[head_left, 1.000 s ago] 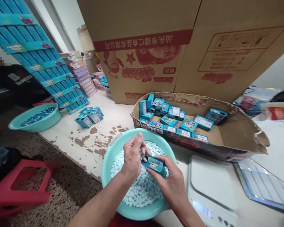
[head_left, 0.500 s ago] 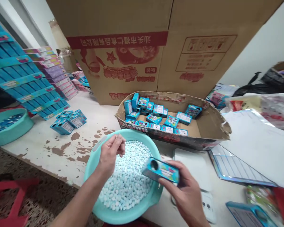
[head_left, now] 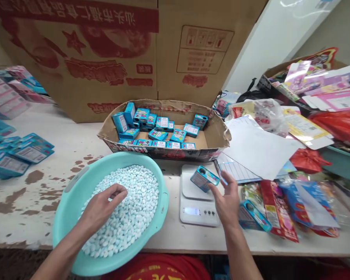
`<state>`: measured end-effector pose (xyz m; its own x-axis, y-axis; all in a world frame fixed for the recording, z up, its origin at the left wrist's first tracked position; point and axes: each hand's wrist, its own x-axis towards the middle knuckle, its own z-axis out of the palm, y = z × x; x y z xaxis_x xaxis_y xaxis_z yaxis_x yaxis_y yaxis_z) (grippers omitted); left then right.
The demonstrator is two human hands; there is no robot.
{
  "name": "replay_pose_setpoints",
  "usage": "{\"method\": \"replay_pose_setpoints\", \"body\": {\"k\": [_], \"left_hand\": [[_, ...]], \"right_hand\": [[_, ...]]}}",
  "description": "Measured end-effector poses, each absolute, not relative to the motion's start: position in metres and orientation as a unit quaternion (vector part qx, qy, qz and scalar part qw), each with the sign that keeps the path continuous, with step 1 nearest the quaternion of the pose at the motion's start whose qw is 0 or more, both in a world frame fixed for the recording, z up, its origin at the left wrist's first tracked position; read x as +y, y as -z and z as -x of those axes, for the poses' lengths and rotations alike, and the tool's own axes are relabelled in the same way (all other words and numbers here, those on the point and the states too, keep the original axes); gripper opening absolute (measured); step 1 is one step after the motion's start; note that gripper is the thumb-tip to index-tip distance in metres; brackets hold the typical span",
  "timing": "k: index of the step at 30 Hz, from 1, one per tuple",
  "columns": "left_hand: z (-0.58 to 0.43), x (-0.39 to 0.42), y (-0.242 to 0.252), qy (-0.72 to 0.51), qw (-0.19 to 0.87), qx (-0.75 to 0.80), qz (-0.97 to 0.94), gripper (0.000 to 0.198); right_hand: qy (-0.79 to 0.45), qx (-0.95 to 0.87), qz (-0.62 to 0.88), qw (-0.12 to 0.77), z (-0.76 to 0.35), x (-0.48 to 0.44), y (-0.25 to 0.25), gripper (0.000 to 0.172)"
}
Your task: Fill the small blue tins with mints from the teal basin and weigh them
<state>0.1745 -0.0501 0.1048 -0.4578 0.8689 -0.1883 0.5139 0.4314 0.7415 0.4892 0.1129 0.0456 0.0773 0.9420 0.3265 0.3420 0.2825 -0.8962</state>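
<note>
A small blue printed box [head_left: 204, 178] with a round dark hole in its top stands on a white digital kitchen scale [head_left: 198, 212] with a lit display. My right hand [head_left: 229, 200] is at the box's right side, fingers spread, the thumb close to or touching its edge. Over a turquoise plastic basin [head_left: 161, 210] hangs my left hand [head_left: 103, 206], fingers curled and tips near the thumb; anything inside them is hidden. Pale blue and white candy tablets [head_left: 137, 210] fill much of the basin below that hand.
Behind the basin, a cut-down cardboard tray [head_left: 218, 136] holds several blue boxes, with a big carton [head_left: 169, 58] behind it. More blue boxes [head_left: 32, 149] lie at left. Papers [head_left: 259, 144], snack packets [head_left: 277, 210] and another blue box [head_left: 253, 216] crowd the right.
My right hand has put the blue box down on the scale and its fingers have spread. The view has swung right. My left hand stays above the candy, now lower and turned palm down.
</note>
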Motion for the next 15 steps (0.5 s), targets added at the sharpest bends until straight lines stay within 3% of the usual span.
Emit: {"method": "replay_pose_setpoints", "body": {"k": [3, 7, 11, 15], "left_hand": [[-0.168, -0.055, -0.105, -0.299, 0.277, 0.807, -0.428, 0.033], [-0.165, -0.060, -0.101, -0.278, 0.289, 0.809, -0.430, 0.035], [-0.170, -0.055, -0.104, -0.275, 0.289, 0.799, -0.449, 0.034], [-0.180, -0.039, -0.121, -0.280, 0.285, 0.784, -0.476, 0.031]], "right_hand": [[-0.122, -0.629, 0.538, 0.547, -0.520, 0.101, -0.066, 0.053], [0.027, -0.636, 0.597, 0.489, -0.570, 0.087, -0.070, 0.047], [-0.086, -0.593, 0.687, 0.411, -0.602, 0.076, -0.044, 0.068], [-0.209, -0.478, 0.746, 0.414, -0.606, 0.069, -0.031, 0.069]]}}
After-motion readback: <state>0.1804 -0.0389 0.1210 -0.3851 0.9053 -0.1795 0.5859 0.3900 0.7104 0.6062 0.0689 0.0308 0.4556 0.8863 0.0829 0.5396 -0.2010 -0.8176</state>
